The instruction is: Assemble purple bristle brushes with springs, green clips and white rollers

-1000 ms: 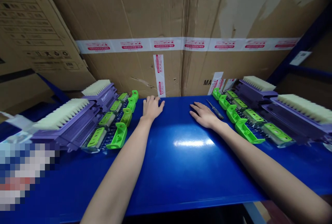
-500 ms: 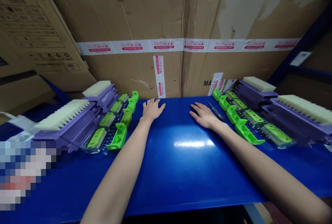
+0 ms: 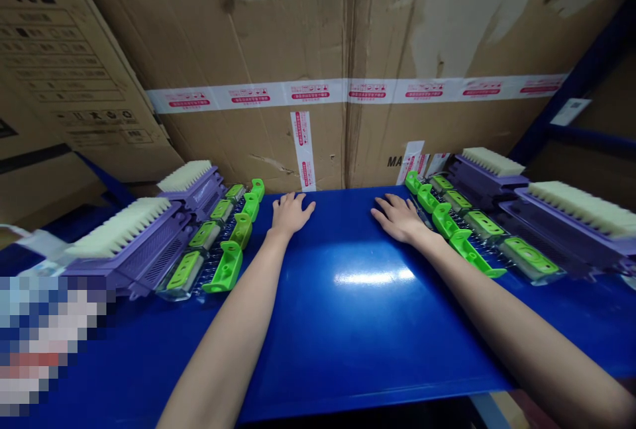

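– Screwdriver [image 3: 421, 214]: where is it lying?

– Just beside your right hand [image 3: 400, 218], on the blue tabletop [image 3: 368, 336]. Your hand hides most of it, so whether you are touching it I can't tell.

– And the grip?

– Wide on both sides. Your right hand is palm down with its fingers spread, and so is your left hand [image 3: 291, 215], well apart from it, near the tabletop's far edge.

– What stands nearest your left?

– A row of four left-side brackets [image 3: 226, 269], bright green. Outside them you have clear cases with green tops [image 3: 183, 273], then purple slotted housings [image 3: 149, 243] bearing cream toothed blocks [image 3: 119, 227].

– And your other side?

– Much the same: right-side brackets [image 3: 468, 251], also green, run past the screwdriver. Ahead of you stands cardboard [image 3: 248, 32], crossed by printed tape [image 3: 243, 93].
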Available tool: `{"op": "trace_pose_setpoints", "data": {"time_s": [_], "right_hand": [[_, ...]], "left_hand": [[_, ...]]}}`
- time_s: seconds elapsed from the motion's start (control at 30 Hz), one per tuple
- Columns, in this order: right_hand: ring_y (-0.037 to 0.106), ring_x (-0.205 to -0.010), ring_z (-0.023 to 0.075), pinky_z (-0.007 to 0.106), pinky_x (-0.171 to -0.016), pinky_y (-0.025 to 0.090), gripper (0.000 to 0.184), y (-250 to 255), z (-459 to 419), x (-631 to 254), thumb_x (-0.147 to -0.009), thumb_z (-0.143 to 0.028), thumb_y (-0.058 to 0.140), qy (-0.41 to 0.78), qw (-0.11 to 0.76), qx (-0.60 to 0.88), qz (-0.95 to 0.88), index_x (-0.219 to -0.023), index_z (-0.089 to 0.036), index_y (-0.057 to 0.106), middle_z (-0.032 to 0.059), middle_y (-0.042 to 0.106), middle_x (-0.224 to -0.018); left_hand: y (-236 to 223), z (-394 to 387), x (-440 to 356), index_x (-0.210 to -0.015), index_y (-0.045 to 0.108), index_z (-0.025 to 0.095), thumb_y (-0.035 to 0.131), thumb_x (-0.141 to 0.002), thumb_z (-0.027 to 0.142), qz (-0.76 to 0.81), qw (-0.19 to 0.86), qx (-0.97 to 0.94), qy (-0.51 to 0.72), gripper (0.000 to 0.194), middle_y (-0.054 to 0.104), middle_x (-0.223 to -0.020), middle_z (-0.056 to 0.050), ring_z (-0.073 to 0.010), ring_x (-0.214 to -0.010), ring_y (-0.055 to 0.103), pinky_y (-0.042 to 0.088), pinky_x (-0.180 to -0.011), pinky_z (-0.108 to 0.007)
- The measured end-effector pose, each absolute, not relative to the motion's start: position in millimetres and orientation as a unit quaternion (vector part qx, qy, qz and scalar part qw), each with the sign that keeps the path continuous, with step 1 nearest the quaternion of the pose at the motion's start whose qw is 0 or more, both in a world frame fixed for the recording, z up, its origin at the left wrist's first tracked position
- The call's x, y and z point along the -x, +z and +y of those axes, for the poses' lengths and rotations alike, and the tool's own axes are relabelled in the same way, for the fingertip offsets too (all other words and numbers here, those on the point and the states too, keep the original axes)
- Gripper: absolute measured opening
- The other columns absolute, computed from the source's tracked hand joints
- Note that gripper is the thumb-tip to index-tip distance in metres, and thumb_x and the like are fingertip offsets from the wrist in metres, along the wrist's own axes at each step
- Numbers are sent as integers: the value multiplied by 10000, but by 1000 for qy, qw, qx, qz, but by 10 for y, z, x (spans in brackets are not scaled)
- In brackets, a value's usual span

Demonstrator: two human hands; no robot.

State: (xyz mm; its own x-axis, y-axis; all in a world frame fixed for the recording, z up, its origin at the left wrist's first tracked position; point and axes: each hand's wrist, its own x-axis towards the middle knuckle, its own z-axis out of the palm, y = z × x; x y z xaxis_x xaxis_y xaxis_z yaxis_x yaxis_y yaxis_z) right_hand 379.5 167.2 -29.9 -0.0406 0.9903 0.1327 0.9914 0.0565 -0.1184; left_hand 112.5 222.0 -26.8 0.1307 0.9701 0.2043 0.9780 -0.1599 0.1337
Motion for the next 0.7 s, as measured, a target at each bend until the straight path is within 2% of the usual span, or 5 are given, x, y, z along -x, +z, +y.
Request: {"op": "trace_pose_setpoints", "data": {"time_s": [0.2,0.33,0.5,0.7], "right_hand": [[339,-1319,343,564,-1067,252,531,9,1764,-3944,-948,-428,298,-106,168,715,-670,-1382,-154,432,191,391,-1427],[392,-1228,383,569,-961,338,513,337,1854,-4145,-917,-419,359,-118,187,749,-624,-1341,-149,462,212,438,-1352],[418,-1159,383,507,-868,355,519,681,1912,-4465,-897,-439,404,-133,164,773,-598,-1296,-118,490,239,483,-1253],[346,-1227,374,478,-833,271,547,842,1938,-4959,-928,-458,407,-138,86,841,-515,-1285,-55,501,301,412,-1314]], "left_hand": [[-263,2223,-1125,-1336,513,207,332,-919,531,-651,16,749,-122,558,477,-1413,-133,-301,-1285,431,318,-1041,-451],[-265,2228,-1123,-1332,516,207,345,-918,531,-647,18,752,-125,553,483,-1407,-132,-310,-1276,437,323,-1033,-460],[-285,2236,-1122,-1322,529,209,362,-916,525,-650,25,748,-131,541,497,-1394,-126,-308,-1263,447,332,-1025,-460],[-300,2237,-1124,-1318,536,198,380,-912,518,-648,26,748,-140,539,509,-1380,-134,-311,-1247,460,333,-1020,-465]]}}
